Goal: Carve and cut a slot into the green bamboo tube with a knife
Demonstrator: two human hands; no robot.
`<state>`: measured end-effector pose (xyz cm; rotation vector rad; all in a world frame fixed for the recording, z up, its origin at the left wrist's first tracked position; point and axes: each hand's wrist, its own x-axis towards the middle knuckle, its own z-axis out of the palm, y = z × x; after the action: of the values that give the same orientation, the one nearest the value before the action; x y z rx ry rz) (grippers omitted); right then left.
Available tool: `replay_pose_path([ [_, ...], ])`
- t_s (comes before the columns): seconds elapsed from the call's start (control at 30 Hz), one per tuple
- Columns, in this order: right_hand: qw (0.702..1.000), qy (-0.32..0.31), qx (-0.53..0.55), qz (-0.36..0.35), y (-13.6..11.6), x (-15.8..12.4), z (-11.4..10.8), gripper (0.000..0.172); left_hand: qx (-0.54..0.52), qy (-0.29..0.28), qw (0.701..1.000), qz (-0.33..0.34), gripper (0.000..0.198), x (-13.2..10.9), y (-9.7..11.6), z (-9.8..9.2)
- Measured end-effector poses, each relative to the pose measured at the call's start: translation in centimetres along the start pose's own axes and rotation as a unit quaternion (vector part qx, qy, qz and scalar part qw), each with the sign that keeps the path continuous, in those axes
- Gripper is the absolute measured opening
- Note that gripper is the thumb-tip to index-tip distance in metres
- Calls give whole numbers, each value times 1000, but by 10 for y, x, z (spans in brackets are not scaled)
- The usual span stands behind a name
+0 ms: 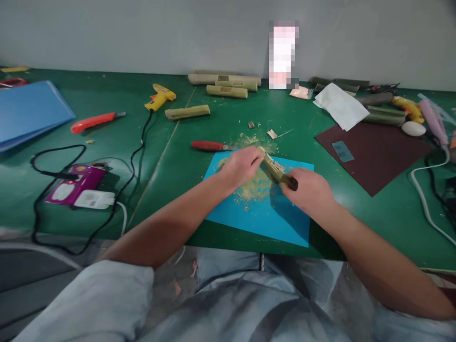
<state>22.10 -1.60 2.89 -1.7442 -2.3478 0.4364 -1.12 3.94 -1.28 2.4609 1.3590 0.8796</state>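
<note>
A short piece of bamboo (272, 167) with an opening cut in its upper side is held at a slant above a blue sheet (288, 221). My left hand (242, 166) is closed on its far end. Around the near end my right hand (310, 190) is closed, and a dark end shows beside the thumb. Pale splinters stick up at the opening. Shavings (249, 192) are scattered over the sheet and the table behind it. Close to my left hand lies a red-handled tool (210, 146), its metal tip partly among the shavings.
Several bamboo pieces (227, 91) lie at the back. To the left are a yellow glue gun (160, 97), an orange utility knife (94, 122) and a purple power strip (76, 183) with loose cords. A dark red sheet (374, 156) and white paper (341, 105) lie right.
</note>
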Motion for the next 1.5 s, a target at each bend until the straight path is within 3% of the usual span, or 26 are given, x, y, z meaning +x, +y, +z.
replay_pose_path([
  [0.17, 1000, -7, -2, 1, 0, 0, 0, 16, 7, 2, 1000, 4, 19, 2, -7, -3],
  [0.3, 1000, -6, -6, -3, 0, 0, 0, 15, 10, -27, 999, 19, 21, 2, -5, -4],
  [0.43, 1000, -7, -6, -1, -1, -1, 0, 16, 33, -11, 999, 1, 25, 2, -1, -4],
  [0.53, 1000, -10, -7, -3, -1, 0, 0, 16, 25, -49, 998, 23, 24, 2, -1, -5],
  [0.7, 1000, -9, -9, -5, -1, 0, 0, 16, 37, -11, 999, -25, 24, 3, -4, -8],
  [1.07, 1000, -21, 5, 3, -1, 0, -2, 16, 28, -23, 997, -69, 16, 3, 5, -15],
  [1.27, 1000, -20, 5, 4, 0, 1, 0, 16, 25, -38, 997, -55, 12, 3, 3, -15],
  [1.5, 1000, -21, 4, 6, -1, 0, -2, 15, -58, 58, 996, -35, 8, 3, 0, -10],
])
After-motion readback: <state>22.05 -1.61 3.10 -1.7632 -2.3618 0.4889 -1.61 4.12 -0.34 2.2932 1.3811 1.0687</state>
